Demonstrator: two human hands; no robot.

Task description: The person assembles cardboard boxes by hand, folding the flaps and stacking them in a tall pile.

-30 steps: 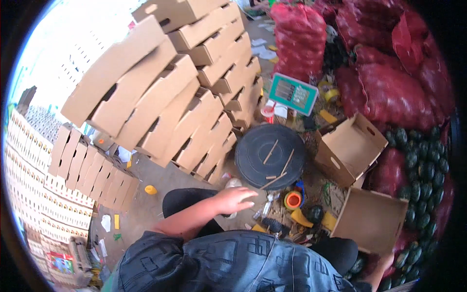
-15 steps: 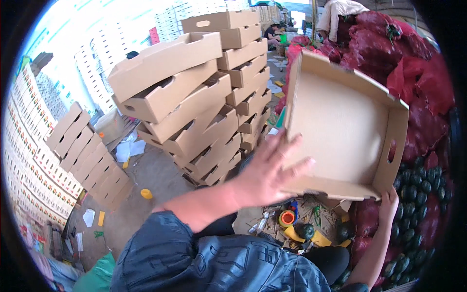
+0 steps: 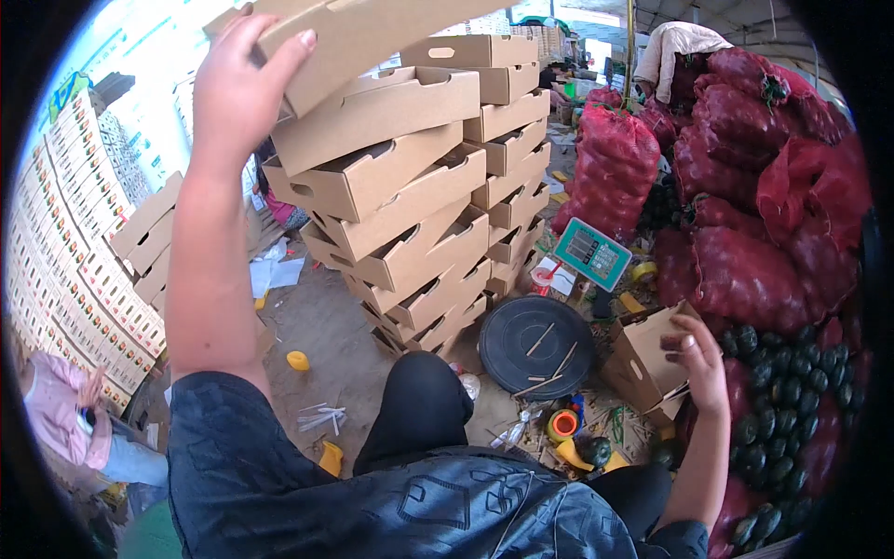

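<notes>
My left hand point(image 3: 240, 88) is raised at the upper left, its thumb and fingers closed on the near left corner of a brown cardboard tray point(image 3: 382, 42). That tray is above the leaning stack of similar cardboard trays point(image 3: 386, 177); whether it rests on the top one I cannot tell. On the right, my right hand point(image 3: 700, 359) has its fingers apart and holds nothing. It is beside an open cardboard box point(image 3: 647, 359) on the floor. A round black platform point(image 3: 537, 345) with a few sticks on it lies between the stack and this box.
A green scale display point(image 3: 592, 253) stands behind the platform. Red mesh sacks point(image 3: 736, 270) and small dark green melons point(image 3: 787, 391) line the right. An orange tape roll point(image 3: 562, 425) lies near my knee. A person in pink point(image 3: 60, 410) is at lower left.
The tray has gone from in front of me on the right to above the stack on the left, carried by my left hand. My right hand has let go of it, and the platform now shows.
</notes>
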